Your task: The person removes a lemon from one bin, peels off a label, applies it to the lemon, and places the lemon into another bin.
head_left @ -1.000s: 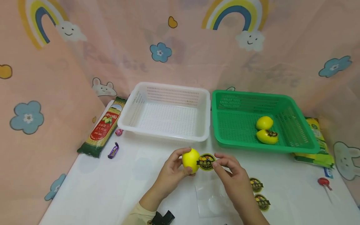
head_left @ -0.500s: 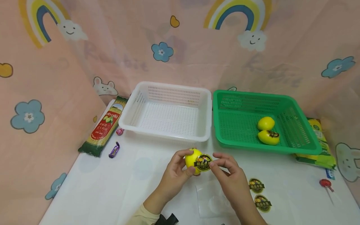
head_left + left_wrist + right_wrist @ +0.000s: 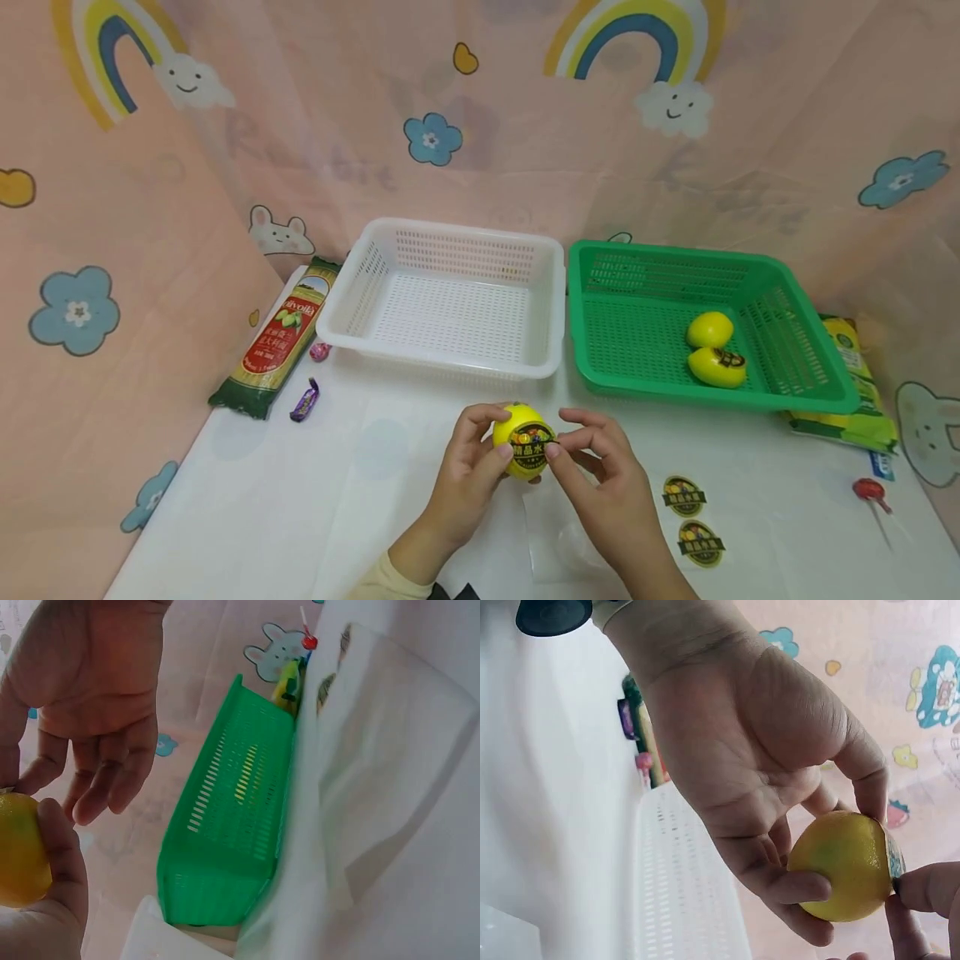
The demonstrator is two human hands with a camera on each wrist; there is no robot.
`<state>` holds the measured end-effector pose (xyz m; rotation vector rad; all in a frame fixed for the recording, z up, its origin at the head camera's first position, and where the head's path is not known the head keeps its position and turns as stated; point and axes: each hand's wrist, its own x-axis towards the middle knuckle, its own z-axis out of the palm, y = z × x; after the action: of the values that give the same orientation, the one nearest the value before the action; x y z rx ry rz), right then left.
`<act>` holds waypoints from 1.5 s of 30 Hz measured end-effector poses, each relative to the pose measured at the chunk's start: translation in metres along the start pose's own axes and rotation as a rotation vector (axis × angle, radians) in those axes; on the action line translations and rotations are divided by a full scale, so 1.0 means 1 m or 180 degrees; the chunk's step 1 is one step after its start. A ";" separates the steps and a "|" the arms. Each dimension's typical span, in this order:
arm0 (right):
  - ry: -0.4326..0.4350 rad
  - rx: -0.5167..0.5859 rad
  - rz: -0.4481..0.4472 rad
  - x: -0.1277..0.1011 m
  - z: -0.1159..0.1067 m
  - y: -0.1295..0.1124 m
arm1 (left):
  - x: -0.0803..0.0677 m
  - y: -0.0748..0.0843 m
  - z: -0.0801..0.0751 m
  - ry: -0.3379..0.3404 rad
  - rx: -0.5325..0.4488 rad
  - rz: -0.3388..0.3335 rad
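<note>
A yellow lemon (image 3: pixel 510 423) is gripped between the thumb and fingers of my left hand (image 3: pixel 467 479), above the front middle of the table. On the lemon's face lies a round black-and-gold fruit sticker (image 3: pixel 529 447). My right hand (image 3: pixel 606 479) pinches the sticker's right tab between thumb and index finger. From the right wrist view, the sticker (image 3: pixel 895 859) shows edge-on against the lemon (image 3: pixel 840 862). Two more such stickers, one nearer (image 3: pixel 701 543) and one farther (image 3: pixel 684 497), lie to the right. Clear backing sheet (image 3: pixel 551 533) lies under my hands, partly hidden.
Behind stand a white basket (image 3: pixel 450 354) and a green basket (image 3: pixel 675 392); the green one holds two lemons (image 3: pixel 716 367), one bearing a sticker. Pasta packet (image 3: pixel 277 337) and purple candy (image 3: pixel 304 400) lie left. A yellow-green bag (image 3: pixel 847 417) and red lollipop (image 3: pixel 870 490) lie right.
The sticker moved left from beside the lemon onto its face, its right edge still pinched by my right hand. The lemon has turned slightly and shifted a little right and down.
</note>
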<state>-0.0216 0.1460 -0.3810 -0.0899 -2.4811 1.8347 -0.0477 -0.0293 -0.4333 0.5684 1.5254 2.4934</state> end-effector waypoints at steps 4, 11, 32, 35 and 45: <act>0.0080 -0.0057 -0.0148 -0.004 0.001 -0.003 | -0.001 0.005 0.003 -0.0058 -0.0192 0.0040; 0.0336 -0.0110 -0.0326 -0.002 -0.004 0.002 | -0.001 0.010 0.006 0.0004 -0.0698 -0.0278; 0.0033 -0.1012 -0.1495 0.001 0.017 0.018 | -0.002 0.005 0.019 0.0076 -0.1087 -0.0504; -0.0084 -0.1187 -0.1176 0.003 0.010 0.016 | -0.003 0.007 0.015 0.0063 -0.0978 -0.0461; 0.0491 -0.0435 -0.1466 0.001 0.015 0.017 | -0.001 0.005 0.019 0.0183 -0.0402 -0.0223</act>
<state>-0.0231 0.1367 -0.4012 0.2977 -2.2741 1.4168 -0.0392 -0.0164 -0.4218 0.4198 1.3692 2.5505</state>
